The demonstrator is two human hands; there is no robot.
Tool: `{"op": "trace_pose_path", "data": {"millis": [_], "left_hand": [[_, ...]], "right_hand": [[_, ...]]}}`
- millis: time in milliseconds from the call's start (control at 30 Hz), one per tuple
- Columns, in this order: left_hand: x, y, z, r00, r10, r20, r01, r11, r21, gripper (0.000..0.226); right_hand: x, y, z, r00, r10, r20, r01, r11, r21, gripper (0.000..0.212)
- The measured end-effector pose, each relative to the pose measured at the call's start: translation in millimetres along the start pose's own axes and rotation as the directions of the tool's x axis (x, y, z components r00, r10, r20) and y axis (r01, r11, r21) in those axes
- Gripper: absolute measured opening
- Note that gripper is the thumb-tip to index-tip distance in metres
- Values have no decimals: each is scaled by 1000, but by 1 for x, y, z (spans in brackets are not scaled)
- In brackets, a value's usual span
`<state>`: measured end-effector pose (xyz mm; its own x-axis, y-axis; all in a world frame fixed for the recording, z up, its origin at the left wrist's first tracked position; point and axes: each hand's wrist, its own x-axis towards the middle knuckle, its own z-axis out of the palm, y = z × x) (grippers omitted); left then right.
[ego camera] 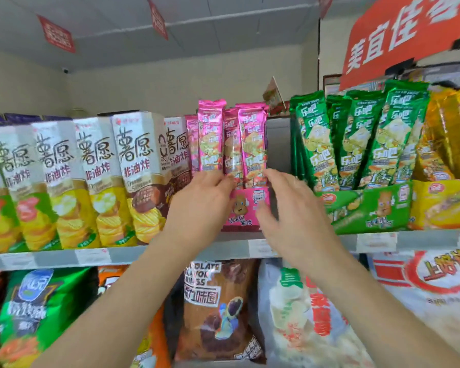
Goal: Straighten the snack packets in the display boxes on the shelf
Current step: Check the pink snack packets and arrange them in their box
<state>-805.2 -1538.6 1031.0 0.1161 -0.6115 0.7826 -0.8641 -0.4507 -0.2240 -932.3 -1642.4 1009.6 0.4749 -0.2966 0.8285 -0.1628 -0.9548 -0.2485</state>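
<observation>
Upper shelf with pink display box; pink packets stand inside it, uneven in height. Left hand has straight fingers, tips touching the packet bases; right hand is open and empty at the box's right edge. Risk: a hard sideways push may topple the packets into the gap on the right, or slide the box.

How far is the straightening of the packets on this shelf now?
Nothing looks clearly finished. In hand: left hand and right hand are at the tall pink foil packets, standing nearly upright in their pink cardboard display box. To do: the green foil packets lean sideways in the green cardboard box; the yellow foil packets lean too.
</observation>
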Motion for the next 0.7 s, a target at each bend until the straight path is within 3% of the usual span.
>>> {"op": "trace_pose_path", "data": {"millis": [167,333,433,567,700], "left_hand": [[-1,-6,7,999,46,22,-44,996,-83,20],[-12,5,-8,976,124,-180,-178,928,-327,18],[-18,6,-15,964,116,-237,-195,918,-344,32],[-24,1,-15,934,26,-357,-114,967,-227,20],[-28,-2,-9,941,-114,-319,36,970,-240,27]], "right_hand": [[26,-5,15,974,226,-24,-227,972,-53,52],[34,-11,-1,980,166,-107,-189,946,-263,47],[32,-13,-13,989,121,-86,-141,943,-303,44],[30,-13,-18,990,110,-86,-129,953,-273,42],[27,-10,-16,981,125,-146,-158,958,-239,44]]}}
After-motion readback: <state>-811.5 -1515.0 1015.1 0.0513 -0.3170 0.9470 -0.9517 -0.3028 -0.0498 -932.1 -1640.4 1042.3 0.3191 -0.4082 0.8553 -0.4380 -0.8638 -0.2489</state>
